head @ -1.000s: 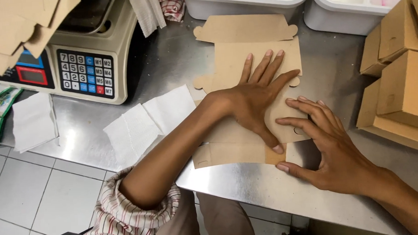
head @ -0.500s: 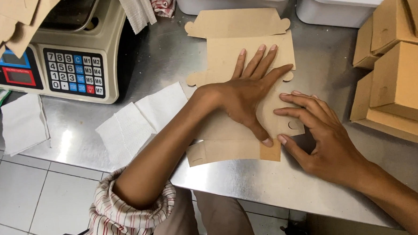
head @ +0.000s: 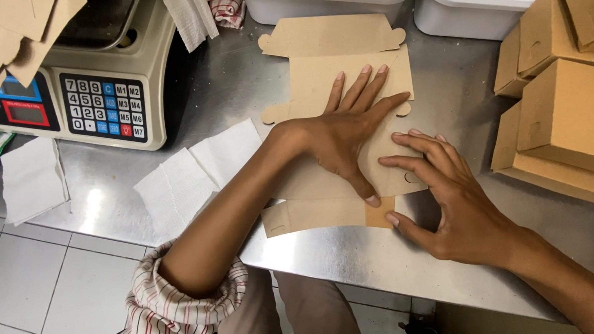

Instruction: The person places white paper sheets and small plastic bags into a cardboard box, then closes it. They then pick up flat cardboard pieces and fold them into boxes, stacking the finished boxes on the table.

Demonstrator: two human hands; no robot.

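Left hand [head: 339,135]: spread, pressing the flat brown cardboard box blank [head: 346,64] onto the steel worktop [head: 355,264].
Right hand [head: 455,197]: fingers spread, creasing its side flap.
Progress: blank lying unfolded; box not yet formed.

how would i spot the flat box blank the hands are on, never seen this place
Find the steel table with a scale at its left end. Right of the scale lies the blank, a flat brown card sheet, with the left hand pressed on it and the right hand at its edge. The boxes at right are already folded up.
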